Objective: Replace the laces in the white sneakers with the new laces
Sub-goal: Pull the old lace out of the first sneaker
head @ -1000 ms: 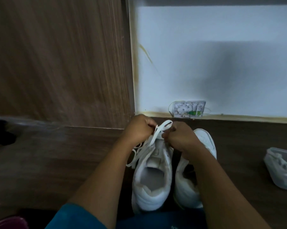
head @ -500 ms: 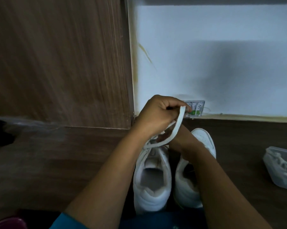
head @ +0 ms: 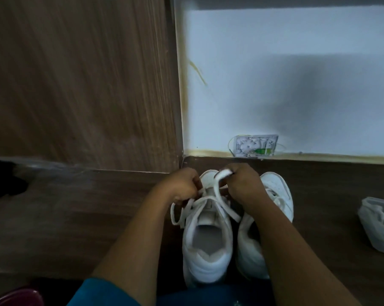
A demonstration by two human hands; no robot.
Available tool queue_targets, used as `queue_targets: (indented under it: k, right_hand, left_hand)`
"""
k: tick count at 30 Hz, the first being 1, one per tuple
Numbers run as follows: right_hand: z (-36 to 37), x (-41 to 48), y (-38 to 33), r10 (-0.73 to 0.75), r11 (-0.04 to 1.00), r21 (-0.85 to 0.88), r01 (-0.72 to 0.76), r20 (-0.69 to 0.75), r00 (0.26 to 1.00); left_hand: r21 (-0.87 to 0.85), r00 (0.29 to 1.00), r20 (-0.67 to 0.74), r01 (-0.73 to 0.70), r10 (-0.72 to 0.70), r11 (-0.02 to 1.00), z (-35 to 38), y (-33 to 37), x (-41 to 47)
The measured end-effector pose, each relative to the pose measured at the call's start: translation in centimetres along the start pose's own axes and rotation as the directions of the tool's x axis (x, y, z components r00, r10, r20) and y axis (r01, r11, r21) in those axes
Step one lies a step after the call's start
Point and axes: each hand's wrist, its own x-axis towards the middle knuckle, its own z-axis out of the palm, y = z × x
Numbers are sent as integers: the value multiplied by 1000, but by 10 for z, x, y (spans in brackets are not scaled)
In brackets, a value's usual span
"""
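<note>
Lace (head: 221,174) is gripped by curled left hand (head: 184,188) and right hand (head: 245,187) above sneaker 1 (head: 208,244); seemingly half-threaded. Sneaker 2 (head: 278,191), beside it, is judged not yet done.

Nothing legible in view.
The small wall box (head: 256,145) shows pale markings and a green patch, all too blurred to read.

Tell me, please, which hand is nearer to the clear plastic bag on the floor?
Right. The right hand sits left of the bag, above the sneakers; the left hand is beyond it, farther away.
</note>
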Motion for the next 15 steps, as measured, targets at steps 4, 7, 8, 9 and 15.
queue_targets:
  k: [4, 7, 8, 9, 15]
  right_hand:
    - [-1, -3, 0, 21, 997, 70, -20, -20, 1000]
    - [-1, -5, -6, 19, 994, 104, -16, -35, 999]
    - [-1, -7, -8, 14, 994, 108, -11, -34, 999]
    - [-1, -8, -8, 3, 995, 101, 1, -35, 999]
    - [-3, -2, 3, -68, 998, 18, 67, 8, 998]
  left_hand:
    - [232, 995, 31, 86, -95, 969, -14, -8, -4]
    - [141, 995, -60, -71, 80, 987, -10, -8, 4]
    - [75, 983, -104, -142, 149, 987, -5, -4, 6]
    - [37, 971, -126, -202, 205, 979, -1, 0, 6]
    - [-158, 912, -314, -323, 263, 933, 7, 21, 12]
